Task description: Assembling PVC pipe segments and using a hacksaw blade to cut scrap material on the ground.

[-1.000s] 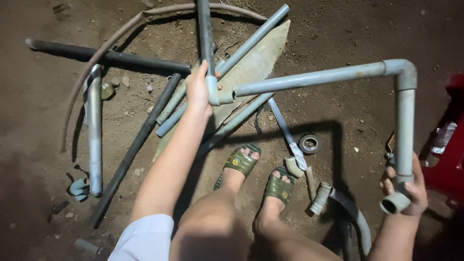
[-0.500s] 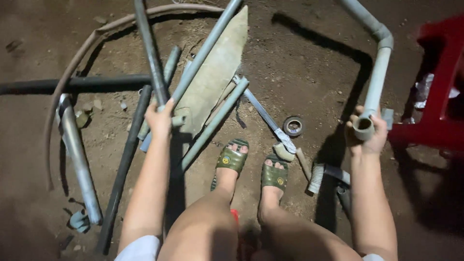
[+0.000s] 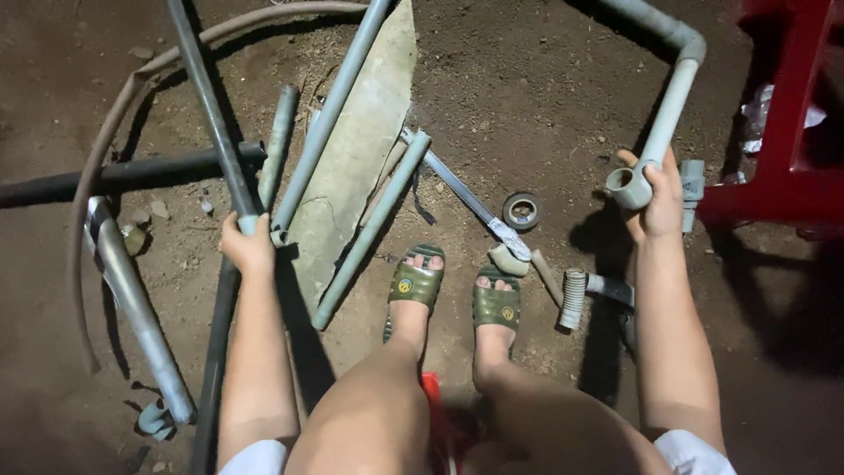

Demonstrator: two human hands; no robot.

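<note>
Grey elbow pipe: bent length held up over the dirt floor, its open socket end just below the right hand, grip wrapped around the vertical leg; red plastic stool just beside it. Dark thin pipe: slanting upward, lower end in the left hand, grip closed round it. Grey straight pipes lying across a flat grey slab; tape roll on the ground near the green sandals; corrugated fitting right of the feet; curved hose at left.
</note>
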